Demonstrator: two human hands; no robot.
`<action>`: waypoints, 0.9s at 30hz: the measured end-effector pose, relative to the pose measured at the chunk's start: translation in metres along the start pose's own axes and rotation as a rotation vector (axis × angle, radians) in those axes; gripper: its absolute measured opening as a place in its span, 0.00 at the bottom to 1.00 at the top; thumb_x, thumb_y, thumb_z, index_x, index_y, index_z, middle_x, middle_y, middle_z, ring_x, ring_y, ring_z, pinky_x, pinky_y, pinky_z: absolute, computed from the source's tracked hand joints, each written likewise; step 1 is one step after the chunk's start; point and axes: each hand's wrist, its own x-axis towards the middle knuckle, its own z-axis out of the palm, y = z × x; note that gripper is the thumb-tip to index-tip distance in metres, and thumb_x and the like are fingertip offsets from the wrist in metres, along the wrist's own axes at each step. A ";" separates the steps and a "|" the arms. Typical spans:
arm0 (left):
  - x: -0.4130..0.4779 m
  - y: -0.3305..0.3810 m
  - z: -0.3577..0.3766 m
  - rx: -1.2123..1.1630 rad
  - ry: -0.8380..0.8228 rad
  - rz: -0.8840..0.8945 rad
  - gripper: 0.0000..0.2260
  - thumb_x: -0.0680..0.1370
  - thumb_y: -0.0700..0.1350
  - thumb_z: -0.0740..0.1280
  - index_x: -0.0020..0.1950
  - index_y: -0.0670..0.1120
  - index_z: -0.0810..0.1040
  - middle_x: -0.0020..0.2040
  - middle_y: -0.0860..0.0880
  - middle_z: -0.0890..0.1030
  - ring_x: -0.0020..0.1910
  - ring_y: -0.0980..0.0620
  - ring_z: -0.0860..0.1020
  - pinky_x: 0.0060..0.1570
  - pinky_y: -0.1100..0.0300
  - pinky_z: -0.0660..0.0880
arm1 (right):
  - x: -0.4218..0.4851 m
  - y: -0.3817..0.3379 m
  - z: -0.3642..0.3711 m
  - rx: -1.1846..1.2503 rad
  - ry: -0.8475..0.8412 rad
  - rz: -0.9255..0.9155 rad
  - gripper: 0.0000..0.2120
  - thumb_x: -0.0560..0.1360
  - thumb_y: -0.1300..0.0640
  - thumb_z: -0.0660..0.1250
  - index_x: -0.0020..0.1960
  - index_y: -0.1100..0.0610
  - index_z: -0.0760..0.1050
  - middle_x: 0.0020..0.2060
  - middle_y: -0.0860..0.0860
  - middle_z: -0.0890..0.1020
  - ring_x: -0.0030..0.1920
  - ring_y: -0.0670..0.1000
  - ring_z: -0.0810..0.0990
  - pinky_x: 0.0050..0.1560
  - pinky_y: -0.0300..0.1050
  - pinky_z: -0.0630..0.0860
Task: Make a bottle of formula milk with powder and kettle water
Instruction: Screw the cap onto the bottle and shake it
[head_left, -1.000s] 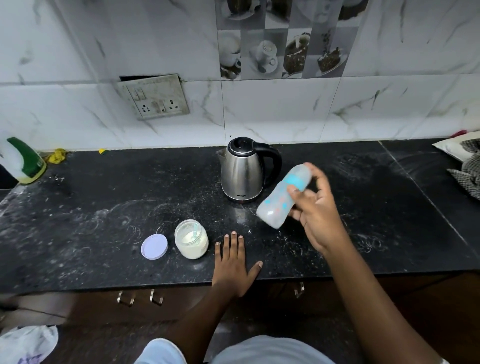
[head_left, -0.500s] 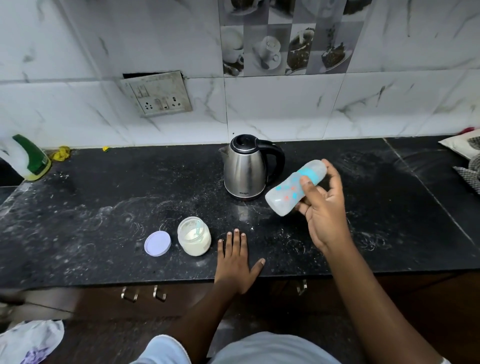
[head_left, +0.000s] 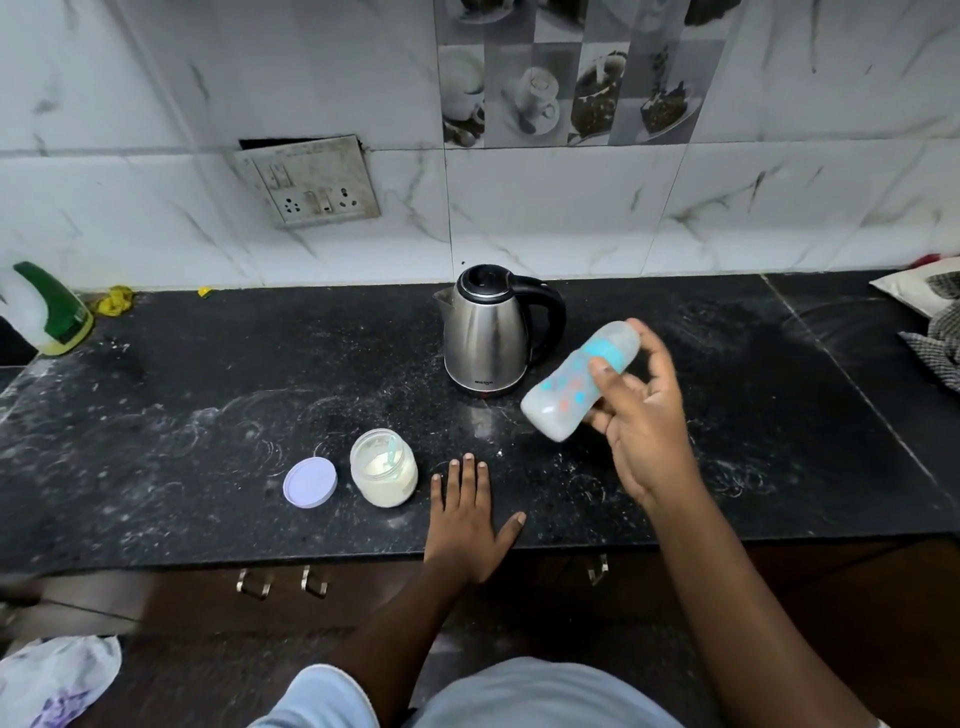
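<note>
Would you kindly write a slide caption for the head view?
Right hand holds a tilted bottle near the kettle; left hand rests flat by the open jar.

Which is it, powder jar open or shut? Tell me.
Open. The powder jar has no lid on, a scoop shows inside, and the lilac lid lies on the counter beside it.

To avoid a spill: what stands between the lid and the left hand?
The open powder jar, in the head view, between lid and left hand.
</note>
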 end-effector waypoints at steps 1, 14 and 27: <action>0.000 0.000 0.000 -0.004 -0.001 0.002 0.44 0.82 0.73 0.42 0.87 0.43 0.40 0.87 0.41 0.39 0.86 0.41 0.36 0.82 0.39 0.35 | 0.001 0.001 -0.002 0.027 0.053 -0.018 0.28 0.81 0.64 0.69 0.76 0.47 0.67 0.59 0.54 0.85 0.63 0.57 0.84 0.55 0.59 0.84; 0.000 0.000 0.000 -0.021 0.002 -0.002 0.44 0.82 0.72 0.44 0.87 0.43 0.40 0.87 0.41 0.40 0.86 0.41 0.36 0.81 0.40 0.33 | -0.003 0.004 0.006 -0.090 -0.073 -0.001 0.30 0.78 0.64 0.72 0.75 0.46 0.68 0.56 0.56 0.86 0.59 0.56 0.86 0.51 0.55 0.85; 0.001 0.000 0.002 -0.012 0.004 0.002 0.44 0.82 0.73 0.43 0.87 0.43 0.41 0.87 0.42 0.40 0.86 0.41 0.37 0.83 0.39 0.36 | 0.002 -0.004 -0.007 -0.098 -0.013 -0.006 0.28 0.81 0.64 0.69 0.77 0.48 0.66 0.55 0.53 0.86 0.59 0.56 0.85 0.53 0.57 0.85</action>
